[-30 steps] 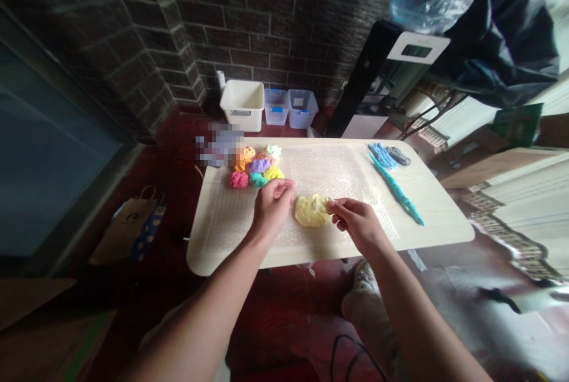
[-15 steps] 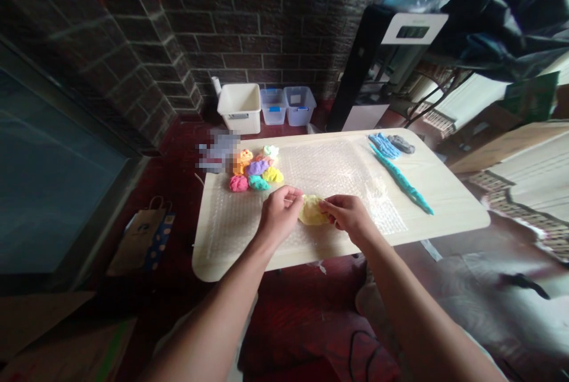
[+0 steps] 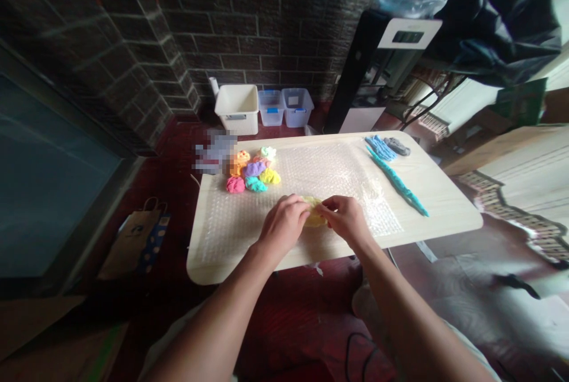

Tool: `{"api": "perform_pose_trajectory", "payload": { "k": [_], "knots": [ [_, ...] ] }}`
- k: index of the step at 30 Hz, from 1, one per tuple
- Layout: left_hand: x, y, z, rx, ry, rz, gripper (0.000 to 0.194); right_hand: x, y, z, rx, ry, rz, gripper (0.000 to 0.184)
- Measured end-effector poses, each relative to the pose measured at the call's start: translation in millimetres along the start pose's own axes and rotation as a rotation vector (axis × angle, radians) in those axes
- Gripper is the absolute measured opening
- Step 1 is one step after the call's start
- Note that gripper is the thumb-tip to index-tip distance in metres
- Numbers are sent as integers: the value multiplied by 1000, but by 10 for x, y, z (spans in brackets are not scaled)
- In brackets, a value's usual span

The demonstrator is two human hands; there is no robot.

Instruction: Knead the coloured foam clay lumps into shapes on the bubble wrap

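Over the bubble wrap [image 3: 329, 168], our left hand [image 3: 285, 220] and right hand [image 3: 347, 216] pinch opposite sides of the pale yellow clay [image 3: 315, 222] between them; we judge that uneven finger pressure could tear it.

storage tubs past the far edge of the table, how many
3, in a row on the floor: a white tub at the left, a clear middle tub and a clear right-hand tub. The table could hide others.
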State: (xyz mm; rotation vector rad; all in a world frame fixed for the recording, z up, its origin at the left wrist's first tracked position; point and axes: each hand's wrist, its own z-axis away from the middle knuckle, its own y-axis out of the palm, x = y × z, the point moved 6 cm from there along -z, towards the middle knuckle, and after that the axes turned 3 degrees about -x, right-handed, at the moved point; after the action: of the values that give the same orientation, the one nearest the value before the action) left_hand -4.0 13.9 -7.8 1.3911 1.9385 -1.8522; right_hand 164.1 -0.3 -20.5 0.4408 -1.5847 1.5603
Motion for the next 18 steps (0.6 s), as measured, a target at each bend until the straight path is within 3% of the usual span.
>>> {"api": "perform_pose_trajectory", "payload": {
  "k": [4, 9, 18],
  "knots": [
    [-1, 29, -44, 13, -4, -70, 22, -2, -9, 2, -56, -18, 49, 14],
    [-57, 16, -66, 2, -1, -149, 23, -58, -17, -21, -139, -83, 96, 32],
    [30, 28, -65, -70, -81, -57, 12, -198, 37, -95, -67, -85, 39, 54]
  ]
}}
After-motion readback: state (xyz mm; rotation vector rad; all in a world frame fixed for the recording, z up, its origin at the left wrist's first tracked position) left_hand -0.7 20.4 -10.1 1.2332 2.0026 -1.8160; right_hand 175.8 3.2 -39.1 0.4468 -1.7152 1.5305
